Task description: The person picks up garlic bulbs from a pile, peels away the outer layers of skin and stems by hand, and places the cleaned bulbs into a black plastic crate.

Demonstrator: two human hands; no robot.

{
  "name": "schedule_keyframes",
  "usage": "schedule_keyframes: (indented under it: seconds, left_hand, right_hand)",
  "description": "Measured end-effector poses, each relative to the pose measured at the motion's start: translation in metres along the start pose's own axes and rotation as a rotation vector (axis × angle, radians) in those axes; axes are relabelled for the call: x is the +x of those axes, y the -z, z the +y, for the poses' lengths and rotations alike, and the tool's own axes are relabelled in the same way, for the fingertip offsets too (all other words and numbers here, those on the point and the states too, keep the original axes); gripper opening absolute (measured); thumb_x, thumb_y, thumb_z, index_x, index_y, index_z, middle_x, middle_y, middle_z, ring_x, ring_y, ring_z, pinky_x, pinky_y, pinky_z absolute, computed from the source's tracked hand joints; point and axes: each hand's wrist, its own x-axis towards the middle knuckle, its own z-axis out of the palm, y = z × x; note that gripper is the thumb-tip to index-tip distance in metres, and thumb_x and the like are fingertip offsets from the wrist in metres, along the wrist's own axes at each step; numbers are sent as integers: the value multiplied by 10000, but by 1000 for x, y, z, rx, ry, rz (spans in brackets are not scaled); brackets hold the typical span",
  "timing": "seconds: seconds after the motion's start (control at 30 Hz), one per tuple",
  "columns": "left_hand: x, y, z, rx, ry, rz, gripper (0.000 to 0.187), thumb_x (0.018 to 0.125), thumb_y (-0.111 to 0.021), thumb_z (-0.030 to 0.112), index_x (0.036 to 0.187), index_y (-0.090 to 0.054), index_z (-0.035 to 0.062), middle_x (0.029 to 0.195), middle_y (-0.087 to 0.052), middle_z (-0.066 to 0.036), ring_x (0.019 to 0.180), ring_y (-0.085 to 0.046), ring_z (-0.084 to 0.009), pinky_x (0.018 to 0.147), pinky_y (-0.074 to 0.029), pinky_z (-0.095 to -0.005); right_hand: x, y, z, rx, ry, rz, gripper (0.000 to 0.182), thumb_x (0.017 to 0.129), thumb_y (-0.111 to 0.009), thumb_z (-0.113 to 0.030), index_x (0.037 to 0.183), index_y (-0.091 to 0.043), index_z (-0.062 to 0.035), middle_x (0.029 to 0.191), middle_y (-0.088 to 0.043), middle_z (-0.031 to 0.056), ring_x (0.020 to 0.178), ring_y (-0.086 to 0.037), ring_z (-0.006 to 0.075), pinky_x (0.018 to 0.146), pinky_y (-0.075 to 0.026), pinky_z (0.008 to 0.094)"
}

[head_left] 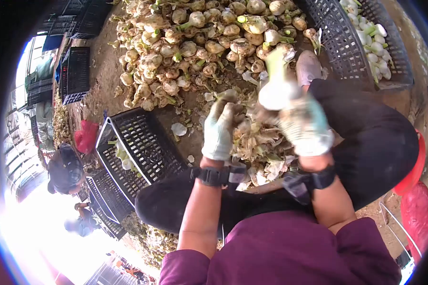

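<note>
My right hand (303,124), in a pale soiled glove, grips a garlic bulb (279,95) with a smooth white body and a thick green stem pointing up and away. Motion smears both the bulb and this hand. To its left, my left hand (219,124) wears a similar glove, stained at the fingers. Its fingers are loosely bent and apart, with no object visible in them, above the near edge of the litter. Torn husks and peelings (257,142) lie between my hands. A large heap of unpeeled garlic bulbs (190,52) spreads on the ground beyond them.
A black crate (380,28) at upper right holds white peeled bulbs (373,52). Another black crate (145,142) stands tilted at left, near my knee. A person in a dark cap (66,168) is farther left. Red bags (419,213) lie at right.
</note>
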Motion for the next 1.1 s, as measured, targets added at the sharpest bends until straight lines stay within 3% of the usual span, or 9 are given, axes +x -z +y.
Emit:
schedule_keyframes:
  seconds: [0.17,0.33,0.43,0.5,0.6,0.67,0.73,1.0,1.1]
  left_hand:
    - [102,93,-24,1044,-297,370,479,701,-589,135,1137,-427,16,1006,-541,-178,852,-554,-263,754,-434,-316]
    - [163,99,-19,1657,-30,403,677,647,-592,153,1240,-289,31,1154,-441,-228,954,-506,-351,778,-427,-386]
    - [173,93,-28,1705,83,459,588,677,-599,179,1185,-366,-3,1084,-493,-219,896,-546,-329,733,-446,-359]
    - [168,98,-30,805,364,382,507,691,-631,233,1089,-465,-34,944,-560,-182,820,-576,-271,668,-463,-311]
    - [127,94,-56,547,325,315,467,708,-643,325,974,-541,-45,685,-589,-82,561,-543,-148,519,-453,-276]
    - [81,42,-23,518,417,134,423,752,-590,371,890,-581,-30,615,-569,-56,497,-527,-130,480,-433,-272]
    - [49,20,-20,759,293,45,418,791,-533,396,806,-601,-17,584,-552,-49,495,-527,-121,453,-416,-272]
    - [-41,-1,2,1048,-431,-58,617,576,-739,139,1109,-466,-13,1074,-502,-133,955,-512,-192,814,-409,-275]
    - [-59,-2,6,1001,-367,24,557,578,-704,71,1089,-490,12,1086,-484,-140,1003,-480,-226,846,-393,-300]
  right_hand:
    - [17,9,-38,16,438,-282,387,750,-557,-77,1097,-403,-2,944,-535,170,739,-585,249,681,-498,408]
    - [21,7,8,-913,300,315,159,762,-561,-61,895,-544,25,860,-575,101,689,-545,132,622,-461,230]
    - [22,15,18,-1156,91,424,256,760,-539,-37,1001,-528,49,879,-581,65,781,-525,89,692,-428,203]
    - [27,22,28,-1139,40,430,270,763,-537,-38,1017,-523,53,871,-582,56,792,-523,87,697,-426,202]
    - [37,65,55,-1042,-57,475,298,722,-586,-47,1004,-527,27,779,-578,65,739,-548,158,672,-446,254]
    - [45,65,71,-327,-97,516,295,750,-563,-77,1027,-514,12,733,-559,57,732,-550,171,658,-447,270]
    - [36,43,63,-1763,35,319,282,752,-578,-162,971,-533,11,789,-588,141,740,-572,196,644,-444,309]
    - [-2,1,53,-1584,79,141,255,756,-560,-177,938,-573,2,784,-601,171,694,-583,257,634,-449,309]
    - [-19,-8,56,-1963,105,26,230,801,-462,-187,993,-585,-221,959,-536,72,893,-506,199,694,-442,259]
